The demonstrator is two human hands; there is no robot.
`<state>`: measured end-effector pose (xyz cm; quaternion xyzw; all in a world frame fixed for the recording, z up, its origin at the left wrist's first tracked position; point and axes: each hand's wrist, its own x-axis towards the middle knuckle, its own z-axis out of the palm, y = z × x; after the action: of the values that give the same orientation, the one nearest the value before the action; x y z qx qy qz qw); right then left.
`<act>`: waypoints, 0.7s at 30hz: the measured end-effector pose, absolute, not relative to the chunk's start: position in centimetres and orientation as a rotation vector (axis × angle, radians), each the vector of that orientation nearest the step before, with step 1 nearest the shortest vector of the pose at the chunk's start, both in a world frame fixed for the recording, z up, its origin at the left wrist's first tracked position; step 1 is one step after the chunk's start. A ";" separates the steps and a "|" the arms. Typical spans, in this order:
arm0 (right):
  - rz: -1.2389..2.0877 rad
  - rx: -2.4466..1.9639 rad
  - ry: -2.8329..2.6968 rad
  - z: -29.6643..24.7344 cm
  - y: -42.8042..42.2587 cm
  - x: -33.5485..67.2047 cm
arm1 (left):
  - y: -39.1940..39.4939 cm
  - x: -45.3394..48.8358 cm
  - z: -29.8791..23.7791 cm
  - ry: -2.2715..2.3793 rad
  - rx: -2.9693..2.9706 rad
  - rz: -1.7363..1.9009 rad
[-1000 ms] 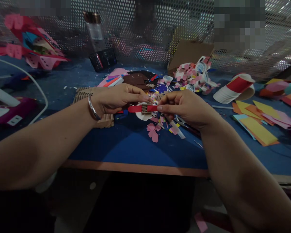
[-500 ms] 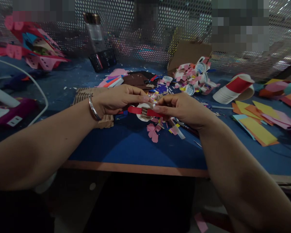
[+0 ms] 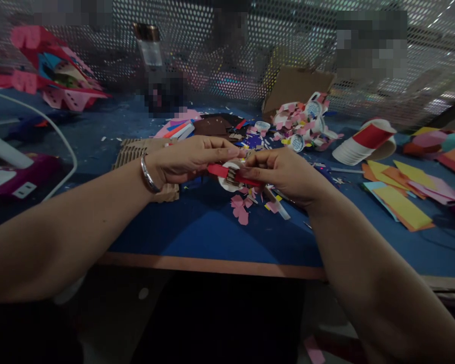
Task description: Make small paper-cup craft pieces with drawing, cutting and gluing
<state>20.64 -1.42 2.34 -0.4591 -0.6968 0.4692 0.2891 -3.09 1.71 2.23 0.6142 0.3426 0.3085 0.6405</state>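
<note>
Between my two hands is a small paper piece: a white disc [image 3: 227, 185] with a red paper strip [image 3: 218, 171] across it and a bit of corrugated cardboard [image 3: 231, 175] at the strip's middle. My left hand [image 3: 191, 157], with a silver bangle at its wrist, pinches the piece from the left and top. My right hand [image 3: 276, 169] grips the strip's right part between thumb and fingers. Fingers hide part of the disc and strip. Pink paper scraps [image 3: 240, 208] lie on the table just below the piece.
Corrugated cardboard [image 3: 136, 149] lies beside my left wrist. Behind are brown paper sheets [image 3: 212, 126] and a heap of paper-covered white rings [image 3: 301, 121]. At right are stacked cups [image 3: 366, 141] and coloured paper strips [image 3: 405, 202]. A purple power strip [image 3: 30, 174] stands at left.
The disc and red strip have shifted slightly right and tilted, the strip's right end now lower. Both hands keep their hold; the view has moved a little.
</note>
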 end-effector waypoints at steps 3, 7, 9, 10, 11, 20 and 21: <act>1.214 -1.268 -1.858 2.4 -1.3 20.7 | 1.2 -3.7 2.6 0.731 1.398 0.611; 1.221 -1.261 -1.826 2.5 -1.3 20.7 | 0.5 -4.0 2.6 0.744 1.385 0.533; 1.219 -1.252 -1.808 2.6 -1.3 20.7 | 0.4 -3.8 2.5 0.772 1.384 0.553; 1.218 -1.250 -1.795 2.6 -1.3 20.7 | 0.4 -3.7 2.4 0.784 1.382 0.571; 1.220 -1.248 -1.781 2.6 -1.3 20.7 | 0.4 -3.7 2.3 0.795 1.378 0.592; 1.232 -1.250 -1.708 2.6 -1.4 20.6 | 0.6 -3.2 2.2 0.851 1.372 0.850; 1.237 -1.246 -1.696 2.6 -1.4 20.6 | 0.6 -3.1 2.1 0.861 1.378 0.871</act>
<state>20.64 -1.36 2.59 -0.4795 -0.6526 0.4761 0.3429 -3.08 0.58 2.13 0.5954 0.3722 0.3765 0.6044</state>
